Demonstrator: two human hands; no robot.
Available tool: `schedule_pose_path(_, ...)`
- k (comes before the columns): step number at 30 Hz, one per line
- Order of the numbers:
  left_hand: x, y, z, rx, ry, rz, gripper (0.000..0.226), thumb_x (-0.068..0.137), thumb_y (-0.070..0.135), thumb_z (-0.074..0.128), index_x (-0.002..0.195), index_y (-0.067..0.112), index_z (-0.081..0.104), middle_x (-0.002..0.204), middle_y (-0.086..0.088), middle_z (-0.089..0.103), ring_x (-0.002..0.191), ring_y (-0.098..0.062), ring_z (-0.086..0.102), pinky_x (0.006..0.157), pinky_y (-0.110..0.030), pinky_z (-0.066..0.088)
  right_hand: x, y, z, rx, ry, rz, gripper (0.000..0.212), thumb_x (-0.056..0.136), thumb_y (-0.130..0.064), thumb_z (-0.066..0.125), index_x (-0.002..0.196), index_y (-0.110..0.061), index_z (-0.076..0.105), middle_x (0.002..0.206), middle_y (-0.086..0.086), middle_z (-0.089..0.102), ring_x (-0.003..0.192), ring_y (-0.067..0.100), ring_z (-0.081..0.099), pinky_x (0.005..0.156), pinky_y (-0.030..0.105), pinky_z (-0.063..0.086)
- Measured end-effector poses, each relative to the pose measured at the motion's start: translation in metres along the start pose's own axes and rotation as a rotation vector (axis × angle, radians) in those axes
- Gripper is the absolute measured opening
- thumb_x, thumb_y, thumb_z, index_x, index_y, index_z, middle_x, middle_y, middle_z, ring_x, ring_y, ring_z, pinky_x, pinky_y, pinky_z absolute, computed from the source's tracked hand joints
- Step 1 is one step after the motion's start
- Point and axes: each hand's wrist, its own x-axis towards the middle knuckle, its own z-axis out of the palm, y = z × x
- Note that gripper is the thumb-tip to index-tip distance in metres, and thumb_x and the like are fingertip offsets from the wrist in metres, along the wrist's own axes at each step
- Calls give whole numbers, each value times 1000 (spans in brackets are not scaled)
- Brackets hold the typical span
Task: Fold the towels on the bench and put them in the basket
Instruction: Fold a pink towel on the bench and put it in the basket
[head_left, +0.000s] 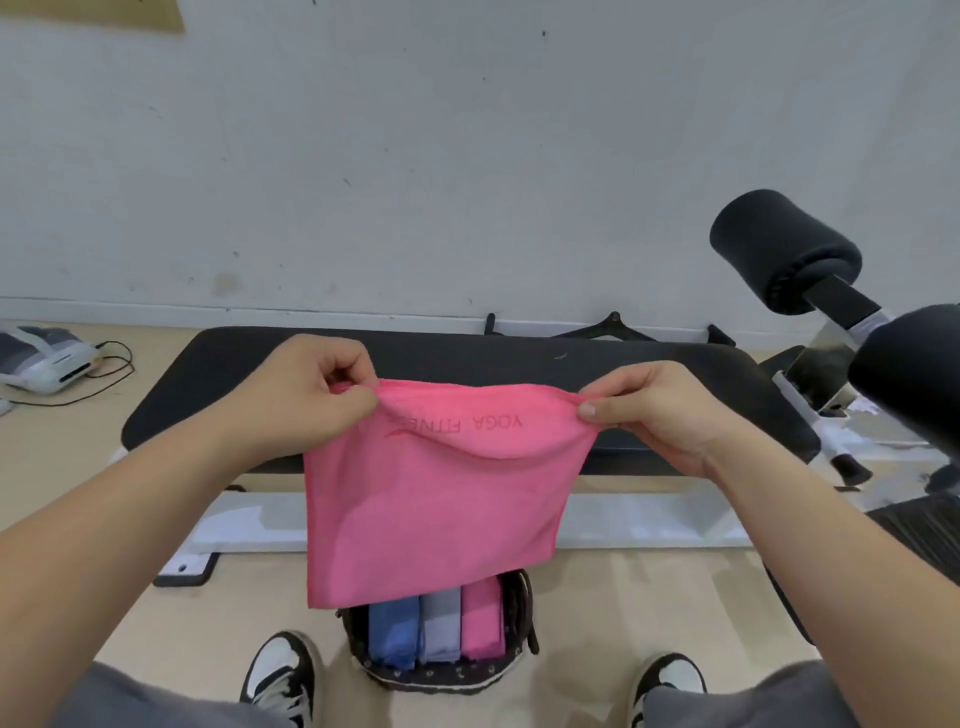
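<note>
A pink towel (436, 499) is held up at its top corners, each pinched between thumb and curled fingers of the left hand (311, 384) and the right hand (654, 410), and hangs doubled below the fingers. Just beyond the fingers lies the bench (467, 358); well below them a basket (431, 678) is seen, with three folded towels (440, 626) stood inside

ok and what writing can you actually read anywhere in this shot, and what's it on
"YOGA FITNE": on the pink towel, near the top edge pinched by the left hand and right hand. It reads upside down from the head view, and the last letters are lost in a fold. A curved logo mark sits beside it, without letters.
Folded towels in the basket: no text shows.
White device on the floor: any markings are too small to read.
</note>
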Motion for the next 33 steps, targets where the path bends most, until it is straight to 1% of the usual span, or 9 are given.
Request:
schedule_pose_path(2, 7, -8, 3, 26, -20, 5, 23, 82, -1, 63, 65, 15, 67, 66, 1, 69, 60, -5, 58, 60, -21, 47, 5, 7, -1, -104, 17, 46, 18, 68, 12, 84, 83, 2, 80, 93, 25, 76, 88, 31, 72, 92, 43, 59)
schedule_pose_path(5, 19, -19, 11, 58, -48, -2, 22, 79, 0, 65, 63, 14, 65, 63, -1, 67, 56, -7, 55, 55, -20, 46, 13, 11, -7, -247, 44, 64, 17, 69, 12, 85, 76, -2, 79, 83, 18, 77, 82, 26, 71, 88, 41, 59)
schedule_pose_path(8, 29, -26, 20, 105, -76, -9, 18, 76, 3, 67, 64, 16, 68, 69, 0, 70, 62, -16, 62, 58, -28, 50, 21, 11, -9, -368, 90, 9, 17, 72, 11, 83, 76, -3, 75, 81, 16, 75, 77, 21, 69, 83, 40, 58)
schedule_pose_path(11, 41, -35, 28, 138, -75, 0, 19, 76, 5, 70, 68, 22, 71, 75, 7, 73, 70, -12, 66, 64, -31, 55, 30, 16, -10, -468, 72, -21, 22, 77, 9, 78, 81, -13, 80, 85, 11, 77, 79, 19, 70, 87, 39, 58)
schedule_pose_path(18, 63, -66, 40, 148, -72, 31, 13, 92, 17, 72, 92, 30, 76, 94, 18, 74, 92, 6, 65, 77, -19, 49, 39, 20, -15, -339, 20, 46, 14, 82, 1, 80, 90, -11, 83, 90, 5, 81, 92, 19, 76, 88, 32, 57)
schedule_pose_path(21, 68, -74, 41, 143, -67, -14, 8, 92, 24, 74, 88, 31, 75, 90, 17, 75, 87, 7, 65, 75, -21, 49, 44, 23, -15, -198, 27, 63, 11, 85, -6, 80, 96, -7, 83, 97, 8, 80, 101, 23, 75, 93, 33, 56)
schedule_pose_path(25, 69, -76, 37, 153, -37, -51, 11, 86, 31, 81, 79, 27, 74, 82, 13, 74, 80, 4, 65, 72, -26, 53, 49, 28, -14, -184, 35, 87, 10, 85, -6, 80, 95, -6, 83, 97, 10, 80, 101, 25, 75, 93, 35, 57)
schedule_pose_path(30, 67, -73, 30, 165, -19, -105, 28, 74, 38, 90, 69, 20, 68, 70, 11, 69, 63, 0, 60, 59, -24, 43, 53, 31, -13, -381, 140, 112, 22, 76, 10, 79, 86, -9, 83, 86, 7, 80, 90, 22, 76, 87, 32, 59)
schedule_pose_path(33, 65, -69, 29, 171, -30, -128, 35, 68, 38, 94, 66, 16, 67, 67, 7, 70, 63, -12, 63, 58, -27, 49, 54, 32, -10, -532, 246, 86, 21, 75, 9, 79, 76, -11, 76, 78, 5, 74, 76, 19, 68, 72, 30, 55)
